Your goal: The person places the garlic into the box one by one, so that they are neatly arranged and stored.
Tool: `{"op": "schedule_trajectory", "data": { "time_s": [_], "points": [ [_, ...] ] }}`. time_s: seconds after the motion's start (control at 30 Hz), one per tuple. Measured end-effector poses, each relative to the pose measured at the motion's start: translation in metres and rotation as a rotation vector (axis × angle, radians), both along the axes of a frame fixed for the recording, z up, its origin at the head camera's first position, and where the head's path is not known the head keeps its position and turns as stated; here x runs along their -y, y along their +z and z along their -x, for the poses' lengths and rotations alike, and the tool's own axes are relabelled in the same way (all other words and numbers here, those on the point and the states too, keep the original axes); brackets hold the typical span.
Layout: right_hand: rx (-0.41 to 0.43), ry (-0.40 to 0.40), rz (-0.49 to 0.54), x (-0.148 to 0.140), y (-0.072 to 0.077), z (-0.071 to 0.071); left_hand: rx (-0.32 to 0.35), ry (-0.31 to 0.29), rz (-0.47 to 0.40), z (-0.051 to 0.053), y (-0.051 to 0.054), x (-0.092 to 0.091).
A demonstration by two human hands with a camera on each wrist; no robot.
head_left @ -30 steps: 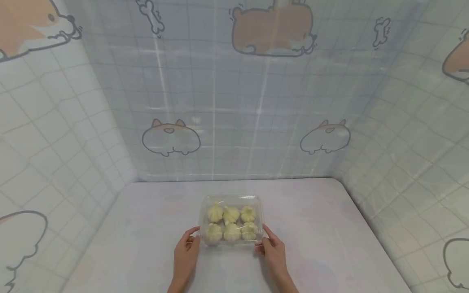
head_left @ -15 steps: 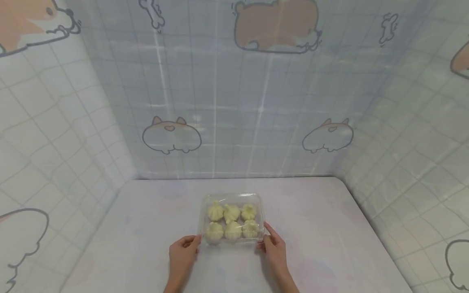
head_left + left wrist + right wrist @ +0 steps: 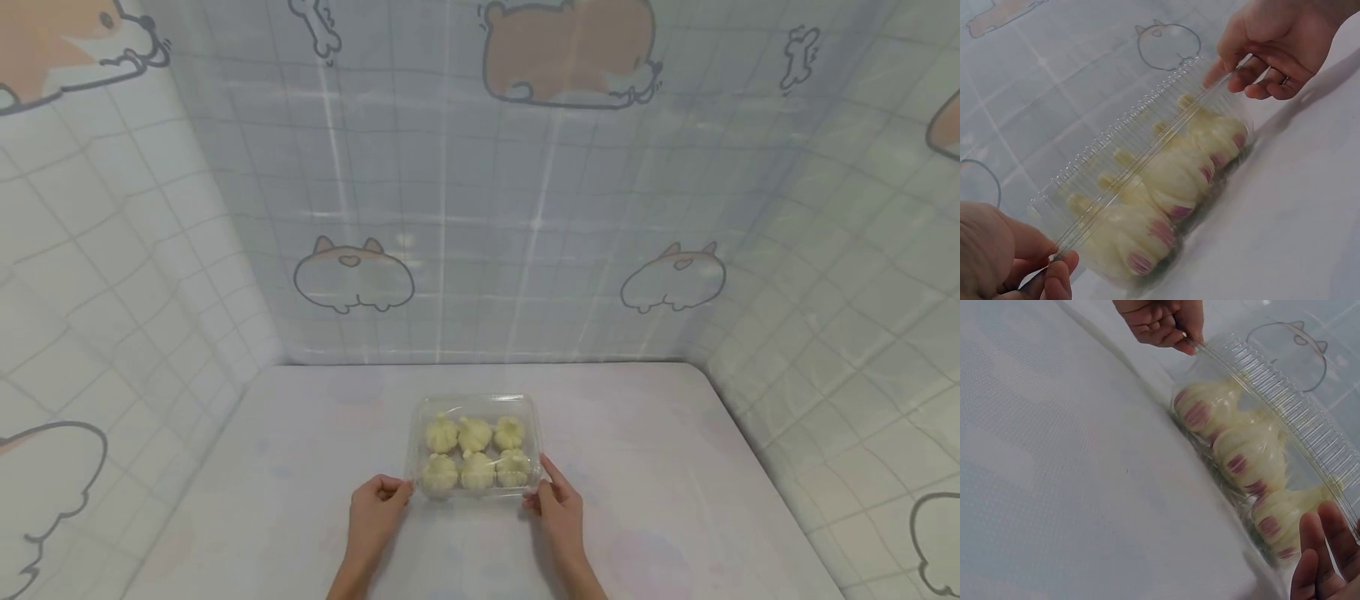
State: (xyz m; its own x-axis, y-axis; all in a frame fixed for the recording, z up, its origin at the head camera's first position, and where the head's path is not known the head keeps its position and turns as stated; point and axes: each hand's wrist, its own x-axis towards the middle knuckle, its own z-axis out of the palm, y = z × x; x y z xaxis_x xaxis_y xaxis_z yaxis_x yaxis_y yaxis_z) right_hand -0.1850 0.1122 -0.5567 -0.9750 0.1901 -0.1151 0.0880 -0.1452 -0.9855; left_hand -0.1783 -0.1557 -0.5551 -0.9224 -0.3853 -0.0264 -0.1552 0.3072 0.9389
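A clear plastic clamshell box [image 3: 480,407] rests on the table, its lid down over several garlic bulbs [image 3: 474,435] in two rows. Pale and purple-streaked bulbs show through its front wall in both wrist views. At the front left corner my left hand [image 3: 375,510] pinches the box's rim between thumb and fingers. My right hand [image 3: 561,512] holds the opposite corner, thumb near the front and a finger stretched along the side. The right wrist view shows only part of the right hand [image 3: 1329,562], so its grip on the rim is partly cut off there.
A pale tablecloth [image 3: 645,467] covers the table around the box. Tile-patterned sheeting [image 3: 480,192] with cartoon dogs encloses the table at the back and both sides.
My left hand has shifted from the box's left side to a pinch at its front left corner. My right hand stays at the right corner, and the box has hardly moved.
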Motion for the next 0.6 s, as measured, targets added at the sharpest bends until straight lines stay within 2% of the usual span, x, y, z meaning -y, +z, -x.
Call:
{"op": "schedule_trajectory", "data": {
  "time_s": [0.1,0.2,0.33,0.43,0.6],
  "points": [
    [-0.022,-0.001,-0.017,0.002,0.011,-0.006,-0.007,-0.004,-0.040,-0.001,0.000,-0.001],
    [-0.026,-0.004,-0.016,0.002,0.010,-0.006,-0.013,-0.010,-0.088,-0.001,0.000,-0.002],
    [-0.006,0.004,0.029,0.001,-0.004,0.000,-0.021,-0.023,-0.100,-0.002,-0.001,-0.001],
    [0.001,0.015,0.037,-0.001,-0.017,0.005,-0.023,-0.028,-0.072,-0.002,-0.003,-0.001],
    [-0.013,0.015,-0.020,-0.003,-0.023,0.009,-0.028,-0.031,-0.062,-0.002,-0.005,0.000]
  ]
}}
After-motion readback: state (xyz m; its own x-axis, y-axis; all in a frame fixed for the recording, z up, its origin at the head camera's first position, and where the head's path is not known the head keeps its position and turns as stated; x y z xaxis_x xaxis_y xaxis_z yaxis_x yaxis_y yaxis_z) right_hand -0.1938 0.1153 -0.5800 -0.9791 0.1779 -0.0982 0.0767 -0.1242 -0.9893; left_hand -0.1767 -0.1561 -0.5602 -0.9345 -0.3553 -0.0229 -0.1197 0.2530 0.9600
